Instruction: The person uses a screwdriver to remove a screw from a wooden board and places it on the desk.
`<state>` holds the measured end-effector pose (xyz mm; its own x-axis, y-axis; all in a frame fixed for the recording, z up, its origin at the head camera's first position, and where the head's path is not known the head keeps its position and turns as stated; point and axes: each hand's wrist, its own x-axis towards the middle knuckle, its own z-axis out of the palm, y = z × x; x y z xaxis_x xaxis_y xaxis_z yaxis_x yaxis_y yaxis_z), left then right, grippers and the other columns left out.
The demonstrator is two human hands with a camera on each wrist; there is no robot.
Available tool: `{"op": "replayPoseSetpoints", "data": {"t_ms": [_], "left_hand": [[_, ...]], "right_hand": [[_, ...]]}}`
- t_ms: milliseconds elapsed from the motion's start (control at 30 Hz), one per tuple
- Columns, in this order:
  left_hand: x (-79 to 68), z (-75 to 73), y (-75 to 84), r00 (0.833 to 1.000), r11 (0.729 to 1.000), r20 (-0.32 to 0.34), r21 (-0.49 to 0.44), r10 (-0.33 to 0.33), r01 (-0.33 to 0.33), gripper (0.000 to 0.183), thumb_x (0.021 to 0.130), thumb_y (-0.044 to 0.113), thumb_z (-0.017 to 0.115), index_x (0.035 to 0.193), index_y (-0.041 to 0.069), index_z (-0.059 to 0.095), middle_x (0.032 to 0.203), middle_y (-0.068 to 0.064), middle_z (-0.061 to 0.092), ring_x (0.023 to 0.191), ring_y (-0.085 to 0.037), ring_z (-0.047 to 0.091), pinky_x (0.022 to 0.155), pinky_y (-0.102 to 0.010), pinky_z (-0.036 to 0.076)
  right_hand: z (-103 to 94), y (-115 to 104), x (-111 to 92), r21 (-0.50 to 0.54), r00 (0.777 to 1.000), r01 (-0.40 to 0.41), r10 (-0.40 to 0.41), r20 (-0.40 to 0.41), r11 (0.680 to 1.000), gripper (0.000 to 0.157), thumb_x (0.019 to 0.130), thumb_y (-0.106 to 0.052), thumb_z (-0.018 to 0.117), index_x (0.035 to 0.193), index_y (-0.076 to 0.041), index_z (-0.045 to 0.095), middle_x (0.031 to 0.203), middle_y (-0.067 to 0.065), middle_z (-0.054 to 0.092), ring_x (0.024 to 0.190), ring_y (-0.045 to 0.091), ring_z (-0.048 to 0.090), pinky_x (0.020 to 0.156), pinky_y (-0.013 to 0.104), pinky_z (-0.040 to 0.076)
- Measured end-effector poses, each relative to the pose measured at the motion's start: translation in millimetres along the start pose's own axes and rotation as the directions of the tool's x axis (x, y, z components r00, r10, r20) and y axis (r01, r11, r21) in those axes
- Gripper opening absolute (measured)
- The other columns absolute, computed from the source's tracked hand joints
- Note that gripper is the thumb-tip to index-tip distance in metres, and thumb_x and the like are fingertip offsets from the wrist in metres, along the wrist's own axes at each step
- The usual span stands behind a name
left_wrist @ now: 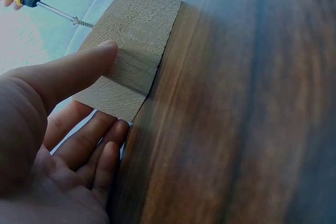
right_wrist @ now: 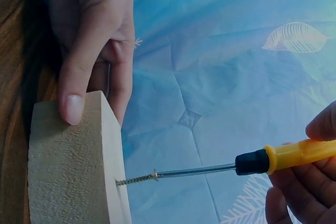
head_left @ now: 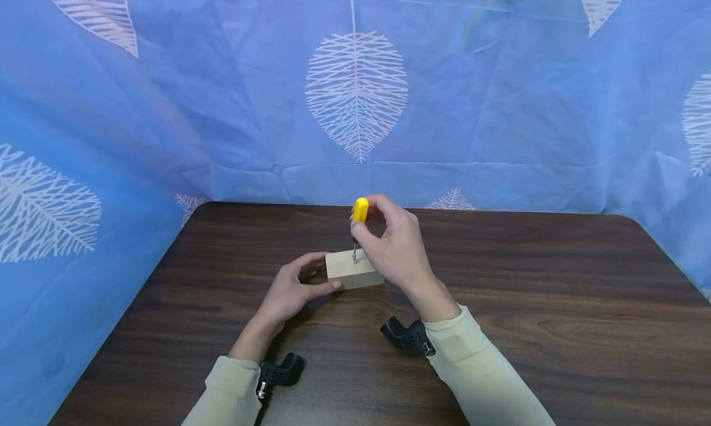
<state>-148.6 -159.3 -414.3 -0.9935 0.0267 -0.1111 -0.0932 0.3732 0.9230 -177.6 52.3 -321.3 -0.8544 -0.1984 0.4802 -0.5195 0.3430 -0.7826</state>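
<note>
The left hand (head_left: pixel 294 284) gripped the wooden block (head_left: pixel 337 265) while the right hand (head_left: pixel 399 244) pinched the yellow-handled screwdriver (head_left: pixel 361 210), which needed firm pressure straight along the screw (right_wrist: pixel 135 180).

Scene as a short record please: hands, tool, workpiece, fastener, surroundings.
left_hand: left hand grips the wooden block at its left end
right_hand: right hand holds the screwdriver by its yellow handle
tool_contact: screwdriver tip at the screw head
fastener: screw, point at the wooden block's top face, much of its thread exposed
workpiece: wooden block, resting on the table
background: blue cloth with white leaf prints
</note>
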Motion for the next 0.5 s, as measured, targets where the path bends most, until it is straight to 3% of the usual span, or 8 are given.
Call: {"op": "replayPoseSetpoints", "data": {"t_ms": [267, 500], "left_hand": [[-0.7, 0.1, -2.3, 1.0, 1.0, -0.014, 0.003, -0.005, 0.005, 0.058, 0.091, 0.028, 0.09, 0.144, 0.027, 0.067, 0.147, -0.003, 0.069, 0.14, -0.03, 0.061, 0.116, -0.06, 0.046], [-0.1, -0.4, -2.6, 1.0, 1.0, -0.008, -0.004, -0.004, 0.004, 0.058, 0.091, 0.029, 0.089, 0.145, 0.028, 0.067, 0.147, -0.003, 0.069, 0.141, -0.031, 0.061, 0.117, -0.063, 0.045]], "right_hand": [[3.2, -1.0, 0.2, -0.025, 0.998, -0.027, 0.028, 0.056, 0.999, 0.009, 0.106, -0.02, 0.067, 0.112, -0.013, 0.068, 0.096, 0.003, 0.071, 0.09, 0.018, 0.065, 0.074, 0.035, 0.051], [3.3, 0.4, -0.2, -0.037, 0.998, 0.022, -0.02, 0.06, 0.999, 0.014, 0.104, -0.027, 0.074, 0.112, -0.015, 0.074, 0.097, 0.0, 0.074, 0.088, 0.015, 0.069, 0.075, 0.035, 0.056]]}}
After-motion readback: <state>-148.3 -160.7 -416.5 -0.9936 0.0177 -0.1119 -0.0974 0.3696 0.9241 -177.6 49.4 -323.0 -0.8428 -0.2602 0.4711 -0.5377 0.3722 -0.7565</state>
